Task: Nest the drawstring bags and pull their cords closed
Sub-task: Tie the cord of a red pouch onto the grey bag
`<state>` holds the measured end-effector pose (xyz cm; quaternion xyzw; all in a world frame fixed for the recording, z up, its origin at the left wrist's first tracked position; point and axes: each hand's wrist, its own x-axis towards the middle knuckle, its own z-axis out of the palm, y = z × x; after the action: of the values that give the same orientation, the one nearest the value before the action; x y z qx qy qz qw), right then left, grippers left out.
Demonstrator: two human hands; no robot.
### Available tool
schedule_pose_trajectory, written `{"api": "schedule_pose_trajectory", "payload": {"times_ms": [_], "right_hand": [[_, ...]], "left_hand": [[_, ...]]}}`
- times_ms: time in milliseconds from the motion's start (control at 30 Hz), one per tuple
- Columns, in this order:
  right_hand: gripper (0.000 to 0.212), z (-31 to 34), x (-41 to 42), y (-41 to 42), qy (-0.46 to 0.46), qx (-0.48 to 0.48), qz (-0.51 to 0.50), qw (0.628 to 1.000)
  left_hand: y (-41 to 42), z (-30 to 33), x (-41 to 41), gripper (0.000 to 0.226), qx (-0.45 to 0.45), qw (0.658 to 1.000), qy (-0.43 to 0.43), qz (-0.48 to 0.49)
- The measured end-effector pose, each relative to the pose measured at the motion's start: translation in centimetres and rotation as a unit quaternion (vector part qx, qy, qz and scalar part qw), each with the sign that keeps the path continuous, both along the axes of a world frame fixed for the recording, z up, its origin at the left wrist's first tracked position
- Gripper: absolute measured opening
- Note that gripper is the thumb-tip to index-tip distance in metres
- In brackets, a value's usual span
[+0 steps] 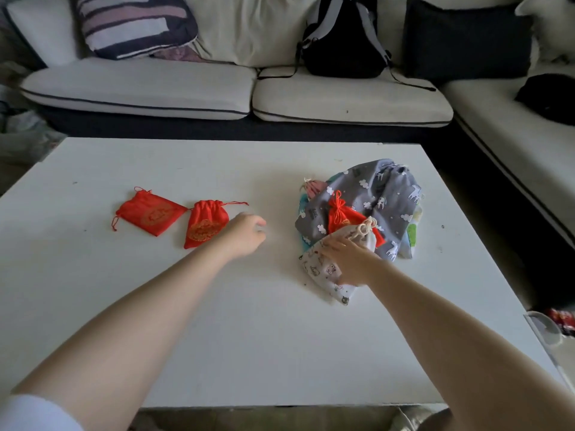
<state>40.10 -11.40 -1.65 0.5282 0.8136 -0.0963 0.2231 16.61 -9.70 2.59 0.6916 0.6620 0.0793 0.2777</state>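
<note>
- The white worktop (217,321) fills the middle of the frame, and two bare arms reach over it from the bottom corners.
- The right hand (348,259) lies right of center, on a white bag with little cartoon prints (323,272). Its fingers curl over the cloth and hold it.
- That white bag lies at the near edge of a pile of bags.
- The left hand (245,234) is near the middle of the frame. Its fingers are loosely bent and it holds nothing. It is just beside a red bag with a gold pattern (205,223).
- Another red bag with gold print (149,213) lies flat to the left of that one, and their corners almost touch.
- In the pile, a small cream bag (361,234) with a knotted cord lies just past the right hand.
- A small red pouch pulled tight (340,214) lies on a big grey bag with white clouds and animals (376,200).
- A small pink bag (314,187) peeks out at the far left of the pile.
- Behind the worktop, a white sofa (140,88) runs along the top of the frame. A black backpack (342,42) sits on it.
</note>
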Motion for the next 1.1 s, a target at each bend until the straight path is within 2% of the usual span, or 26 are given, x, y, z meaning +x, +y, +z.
{"api": "schedule_pose_trajectory", "payload": {"times_ms": [133,200,300,367,433,533,633,767,833,900,967,1000,1100], "right_hand": [[0.073,-1.2,-0.2,1.6,0.013,0.018,-0.041,0.999],[0.064,-0.7,-1.1,2.5,0.028,0.031,-0.073,0.996],[0.032,0.7,-3.6,4.0,0.127,0.131,-0.106,0.977],[0.025,1.3,-5.2,4.7,0.217,0.168,-0.117,0.955],[0.023,1.4,-6.5,5.5,0.272,0.145,-0.116,0.944],[0.023,0.9,-8.1,6.2,0.296,0.085,-0.112,0.945],[0.024,0.3,-8.9,6.5,0.310,0.034,-0.152,0.938],[0.029,-1.0,-10.0,6.7,0.290,-0.033,-0.234,0.927],[0.025,-2.1,-10.4,6.7,0.315,-0.064,-0.306,0.896],[0.013,-2.4,-10.7,6.3,0.386,-0.093,-0.407,0.822],[0.027,-2.8,-10.5,6.2,0.450,-0.132,-0.466,0.750],[0.027,-2.7,-10.3,5.9,0.468,-0.147,-0.478,0.728],[0.031,-2.2,-9.9,4.8,0.483,-0.202,-0.489,0.698]], "left_hand": [[2.3,-2.3,-2.6,0.039,0.000,0.999,0.021,0.035],[3.3,-3.6,-4.0,0.037,-0.001,0.997,0.048,0.059],[4.7,-5.6,-6.0,0.031,0.004,0.992,0.098,0.075],[5.3,-6.4,-6.9,0.041,-0.023,0.988,0.130,0.076],[5.6,-7.1,-7.6,0.053,-0.071,0.984,0.135,0.095],[5.6,-8.4,-8.3,0.054,-0.127,0.979,0.135,0.081],[5.1,-8.8,-7.9,0.052,-0.115,0.982,0.144,0.031],[4.0,-9.2,-5.7,0.047,-0.084,0.989,0.090,-0.078],[3.0,-9.4,-4.2,0.046,-0.082,0.987,0.031,-0.133],[2.1,-9.2,-2.7,0.041,-0.118,0.980,-0.110,-0.118],[1.7,-8.6,-1.9,0.036,-0.183,0.957,-0.216,-0.057],[1.5,-8.3,-1.6,0.035,-0.196,0.953,-0.227,-0.048],[0.9,-7.5,-1.2,0.036,-0.229,0.937,-0.259,-0.041]]}}
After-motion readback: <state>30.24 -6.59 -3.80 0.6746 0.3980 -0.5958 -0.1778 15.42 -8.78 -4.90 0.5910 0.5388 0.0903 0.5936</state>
